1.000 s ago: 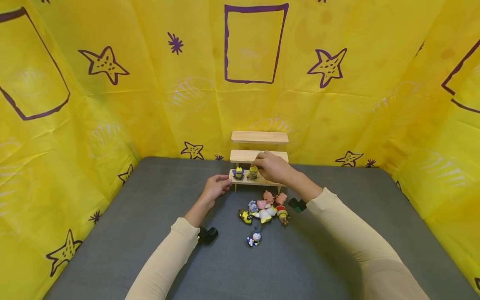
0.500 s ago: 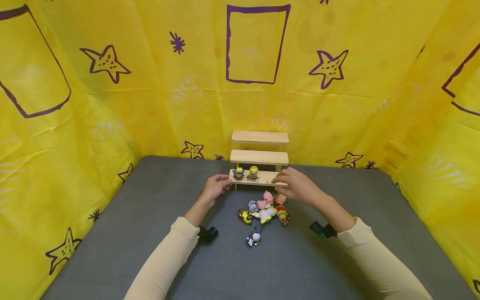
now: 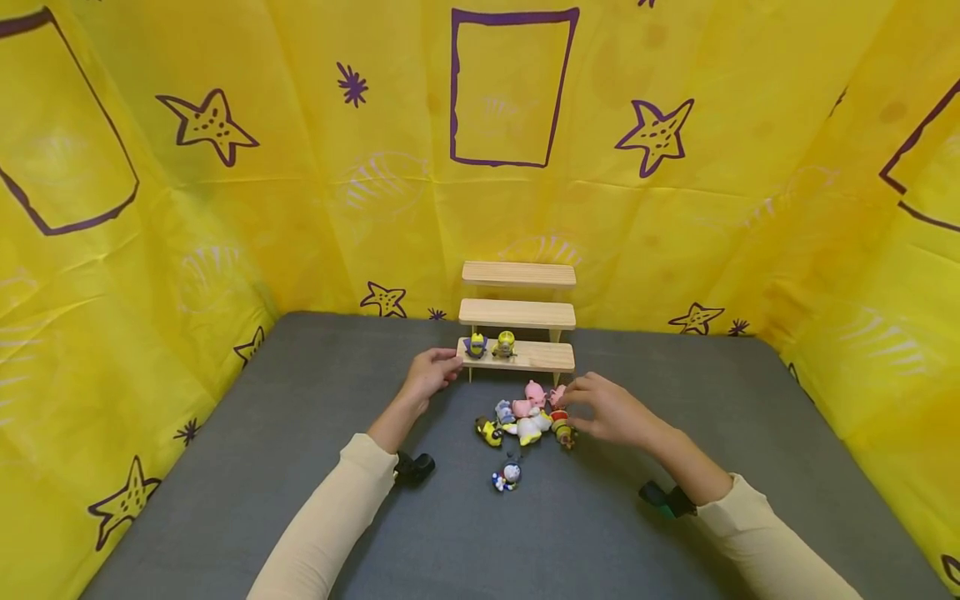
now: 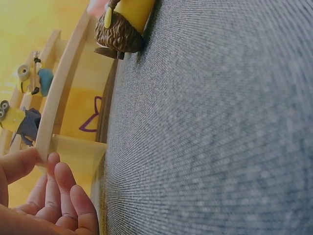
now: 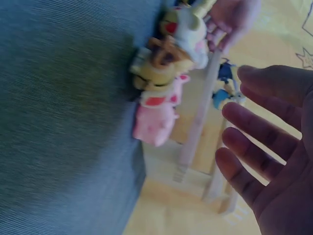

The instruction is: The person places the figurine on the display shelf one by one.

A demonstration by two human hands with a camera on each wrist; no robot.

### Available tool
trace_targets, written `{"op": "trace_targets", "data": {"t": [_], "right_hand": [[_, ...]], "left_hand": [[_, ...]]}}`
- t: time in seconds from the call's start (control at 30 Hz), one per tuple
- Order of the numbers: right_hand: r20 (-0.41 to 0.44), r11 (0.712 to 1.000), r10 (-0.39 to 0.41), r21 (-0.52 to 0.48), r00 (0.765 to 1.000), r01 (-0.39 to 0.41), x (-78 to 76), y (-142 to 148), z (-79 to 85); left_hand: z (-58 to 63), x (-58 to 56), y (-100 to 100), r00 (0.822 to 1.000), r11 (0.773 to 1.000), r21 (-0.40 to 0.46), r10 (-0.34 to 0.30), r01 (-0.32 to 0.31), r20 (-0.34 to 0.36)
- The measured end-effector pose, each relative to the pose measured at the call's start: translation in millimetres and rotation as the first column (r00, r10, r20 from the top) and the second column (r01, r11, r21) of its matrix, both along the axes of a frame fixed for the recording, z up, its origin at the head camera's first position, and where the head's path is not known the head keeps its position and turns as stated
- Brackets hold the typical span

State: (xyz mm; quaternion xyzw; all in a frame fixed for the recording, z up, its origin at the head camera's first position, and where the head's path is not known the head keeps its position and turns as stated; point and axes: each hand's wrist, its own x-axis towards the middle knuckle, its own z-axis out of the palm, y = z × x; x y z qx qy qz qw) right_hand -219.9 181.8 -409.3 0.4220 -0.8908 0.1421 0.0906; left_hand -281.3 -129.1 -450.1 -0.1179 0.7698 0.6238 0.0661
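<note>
My left hand (image 3: 429,373) pinches the left end of the lowest tier of a three-tier wooden display stand (image 3: 551,357) between thumb and fingertips. On that tier stand two yellow minion figurines: one with a dark blue cape (image 4: 24,122), and one with light blue on its back (image 4: 36,81). My right hand (image 3: 609,408) is at the right side of a pile of toy figurines, its fingers spread and holding nothing in the right wrist view. Nearest to it are a pink pig figurine (image 5: 154,122) and a tan figurine with a red band (image 3: 560,421).
The pile also holds a white figurine with yellow parts (image 3: 530,429), a blue-grey one (image 3: 505,411) and a minion in brown (image 3: 489,432). A small blue-and-white figurine (image 3: 507,476) lies apart in front. A yellow patterned cloth (image 3: 510,208) hangs behind the grey table (image 3: 337,367).
My right hand has let go of the second minion on the lowest tier, then moved right and down toward me, to the pile. My left hand keeps its hold on the stand.
</note>
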Motion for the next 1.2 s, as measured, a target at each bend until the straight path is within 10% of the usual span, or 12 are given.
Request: {"op": "trace_targets", "data": {"t": [0.57, 1.2], "right_hand": [[0.101, 0.995, 0.03, 0.095, 0.994, -0.04, 11.2, 4.2, -25.4], [-0.045, 0.998, 0.049, 0.051, 0.998, -0.047, 7.2, 4.3, -37.9]], "left_hand": [[2.7, 1.2, 0.8, 1.0, 1.0, -0.003, 0.005, -0.005, 0.007], [3.0, 2.9, 0.9, 1.0, 1.0, -0.007, 0.006, -0.006, 0.01]]}}
